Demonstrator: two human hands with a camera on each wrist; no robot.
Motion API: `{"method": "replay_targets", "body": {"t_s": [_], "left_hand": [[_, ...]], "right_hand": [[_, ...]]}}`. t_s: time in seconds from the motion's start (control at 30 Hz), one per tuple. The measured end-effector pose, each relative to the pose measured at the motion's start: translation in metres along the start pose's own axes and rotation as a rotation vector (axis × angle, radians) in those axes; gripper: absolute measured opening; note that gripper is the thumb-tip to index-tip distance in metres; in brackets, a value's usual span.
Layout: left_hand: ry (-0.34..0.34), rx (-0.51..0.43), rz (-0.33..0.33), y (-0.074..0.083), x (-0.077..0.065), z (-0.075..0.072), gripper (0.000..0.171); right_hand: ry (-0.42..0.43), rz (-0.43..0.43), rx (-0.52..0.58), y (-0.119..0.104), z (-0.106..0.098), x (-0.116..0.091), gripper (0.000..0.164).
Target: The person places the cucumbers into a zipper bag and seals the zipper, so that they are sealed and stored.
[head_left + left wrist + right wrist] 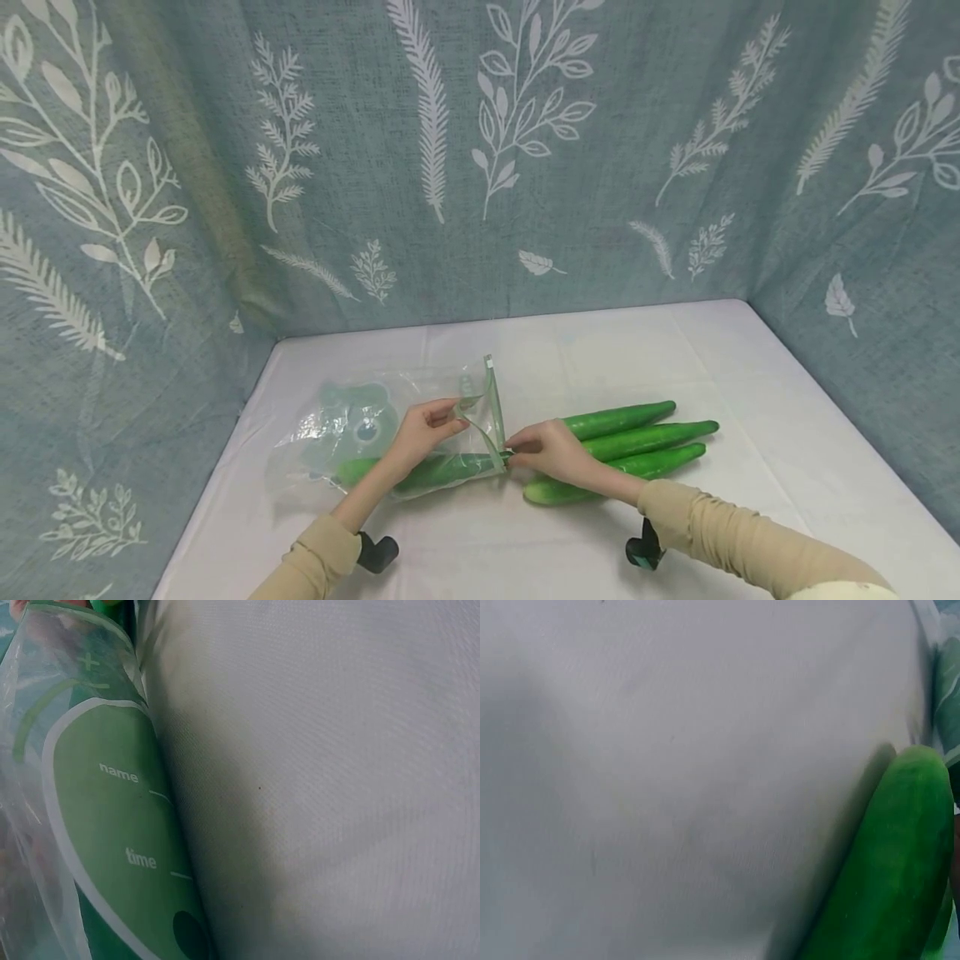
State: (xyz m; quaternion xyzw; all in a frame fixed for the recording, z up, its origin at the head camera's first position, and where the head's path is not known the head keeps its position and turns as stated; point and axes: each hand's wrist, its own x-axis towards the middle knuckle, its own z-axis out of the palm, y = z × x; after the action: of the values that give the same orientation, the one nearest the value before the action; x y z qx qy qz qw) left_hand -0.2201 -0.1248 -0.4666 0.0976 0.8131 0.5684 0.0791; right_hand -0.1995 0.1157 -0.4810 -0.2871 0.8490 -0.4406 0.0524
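Observation:
A clear zip bag with green print lies on the table, its mouth facing right and gaping. Inside it, along the near side, lies a cucumber, its tip right at the mouth. My left hand pinches one edge of the bag's mouth between thumb and fingers. At the mouth's near corner my right hand pinches the cucumber's end. In the left wrist view the bag's printed label lies over the cucumber. The left hand's fingers are mostly out of that view.
Three more cucumbers lie side by side to the right: a far one, a middle one and a near one, partly under my right forearm. A white cloth covers the table. A patterned blue-green curtain hangs behind and at both sides.

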Motion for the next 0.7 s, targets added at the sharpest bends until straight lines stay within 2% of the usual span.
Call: {"method": "replay_targets", "body": {"t_s": [0.4,0.7], "left_hand": [[-0.014,-0.008,0.003,-0.002,0.000,0.000,0.044],[0.001,0.003,-0.005,-0.003,0.001,0.000,0.044]], "right_hand": [[-0.023,-0.002,-0.033,0.002,-0.009,-0.006,0.023],[-0.052,-0.009,-0.025,0.003,-0.025,-0.012,0.027]]}}
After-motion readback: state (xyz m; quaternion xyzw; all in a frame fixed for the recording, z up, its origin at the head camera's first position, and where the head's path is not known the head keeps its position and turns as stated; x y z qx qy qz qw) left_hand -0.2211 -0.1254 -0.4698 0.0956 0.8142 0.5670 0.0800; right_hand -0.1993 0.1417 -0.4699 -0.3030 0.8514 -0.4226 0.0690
